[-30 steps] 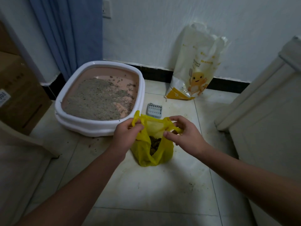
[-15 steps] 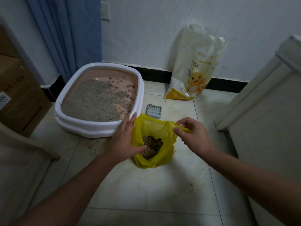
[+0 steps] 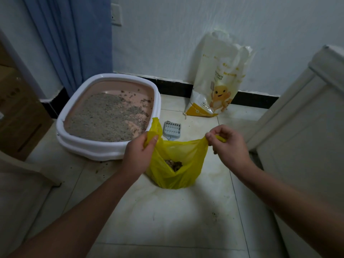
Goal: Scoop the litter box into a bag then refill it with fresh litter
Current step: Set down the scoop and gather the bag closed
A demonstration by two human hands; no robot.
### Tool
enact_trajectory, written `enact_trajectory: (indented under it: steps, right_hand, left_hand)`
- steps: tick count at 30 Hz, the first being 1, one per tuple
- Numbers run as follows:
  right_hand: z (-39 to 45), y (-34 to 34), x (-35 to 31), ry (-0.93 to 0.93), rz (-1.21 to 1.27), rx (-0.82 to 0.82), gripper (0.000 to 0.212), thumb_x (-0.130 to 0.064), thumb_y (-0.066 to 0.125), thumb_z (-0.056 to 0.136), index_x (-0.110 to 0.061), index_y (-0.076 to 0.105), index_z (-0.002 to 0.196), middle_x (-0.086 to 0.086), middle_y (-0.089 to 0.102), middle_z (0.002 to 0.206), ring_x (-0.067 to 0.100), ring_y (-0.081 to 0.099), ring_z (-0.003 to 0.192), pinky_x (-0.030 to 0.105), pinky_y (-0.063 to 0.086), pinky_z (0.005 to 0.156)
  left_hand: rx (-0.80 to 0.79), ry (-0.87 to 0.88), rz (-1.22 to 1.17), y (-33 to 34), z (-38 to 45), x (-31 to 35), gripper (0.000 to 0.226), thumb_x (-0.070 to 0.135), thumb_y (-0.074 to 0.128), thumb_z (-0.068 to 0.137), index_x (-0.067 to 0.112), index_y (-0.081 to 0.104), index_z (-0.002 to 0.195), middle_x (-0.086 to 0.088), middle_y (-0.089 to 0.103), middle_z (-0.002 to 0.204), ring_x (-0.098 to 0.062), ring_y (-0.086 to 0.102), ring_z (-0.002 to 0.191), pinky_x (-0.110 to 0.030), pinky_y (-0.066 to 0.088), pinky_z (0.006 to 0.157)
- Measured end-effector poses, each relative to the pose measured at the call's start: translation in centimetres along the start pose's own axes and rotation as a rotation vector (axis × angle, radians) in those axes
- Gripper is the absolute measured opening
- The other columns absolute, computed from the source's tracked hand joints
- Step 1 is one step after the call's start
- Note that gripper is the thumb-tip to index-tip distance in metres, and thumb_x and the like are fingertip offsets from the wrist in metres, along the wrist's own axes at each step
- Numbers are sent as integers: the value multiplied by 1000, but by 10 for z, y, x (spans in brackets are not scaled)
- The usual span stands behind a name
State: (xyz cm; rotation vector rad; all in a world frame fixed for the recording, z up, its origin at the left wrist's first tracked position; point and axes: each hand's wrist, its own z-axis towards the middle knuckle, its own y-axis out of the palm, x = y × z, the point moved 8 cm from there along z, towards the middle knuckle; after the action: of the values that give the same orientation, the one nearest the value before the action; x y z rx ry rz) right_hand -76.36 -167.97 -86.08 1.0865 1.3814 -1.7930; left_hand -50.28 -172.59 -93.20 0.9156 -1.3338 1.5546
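While the litter box (image 3: 108, 116) sits on the tiled floor (image 3: 167, 220) against the wall, half covered in grey litter with bare pink base showing at its right, a person crouches over a yellow bag (image 3: 175, 164) standing just beside the box's right front corner. Behind it, the sack of fresh litter (image 3: 219, 81) leans upright on the wall, well apart from both hands and nearer the right one. The bag's mouth is stretched sideways, its long axis running left to right between the hands, with dark clumps visible low inside. The left hand (image 3: 138, 155) pinches the left handle, fingers curled round the plastic; the right hand (image 3: 227, 144) pinches the right handle the same way. A small grey scoop (image 3: 172, 128) lies flat on the floor between bag and sack, beyond both hands, untouched.
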Motion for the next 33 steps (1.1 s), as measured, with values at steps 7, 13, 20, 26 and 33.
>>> enact_trajectory:
  steps: [7, 13, 20, 26, 33]
  right_hand:
    - [-5, 21, 14, 174, 153, -141, 7, -6, 68, 86, -7, 72, 92, 12, 71, 83, 12, 63, 67, 27, 54, 59]
    - [-3, 30, 7, 266, 426, -173, 11, 0, 62, 86, -1, 73, 91, 13, 67, 78, 15, 60, 68, 27, 52, 65]
    - [-8, 45, 6, 356, 475, -207, 15, -7, 61, 90, -6, 74, 98, 6, 68, 82, 12, 59, 71, 28, 50, 68]
    - [-10, 53, 1, 287, 371, -289, 18, 1, 61, 87, -7, 75, 95, 6, 71, 78, 10, 61, 68, 30, 52, 74]
    - [-18, 85, -30, 31, 147, -468, 20, 3, 59, 89, -3, 75, 98, 13, 75, 85, 19, 66, 72, 27, 55, 66]
  left_hand:
    - [-108, -225, -165, 17, -11, -25, 32, 44, 56, 94, 17, 73, 88, -3, 76, 81, -22, 73, 79, -44, 58, 80]
    - [54, -251, -238, -5, -11, -14, 26, 26, 51, 102, 10, 68, 90, 2, 72, 64, -7, 68, 61, -24, 55, 61]
    - [-14, -291, -328, 12, -13, -5, 31, 26, 50, 102, 17, 55, 73, -1, 54, 53, -13, 52, 50, -32, 45, 58]
    - [-39, -347, -340, 15, -16, -33, 31, 25, 52, 100, 23, 48, 69, 7, 36, 50, -16, 36, 50, -33, 32, 54]
    - [-113, -282, -180, 22, -13, -20, 27, 32, 53, 98, 16, 62, 78, 11, 50, 52, -14, 48, 55, -33, 42, 62]
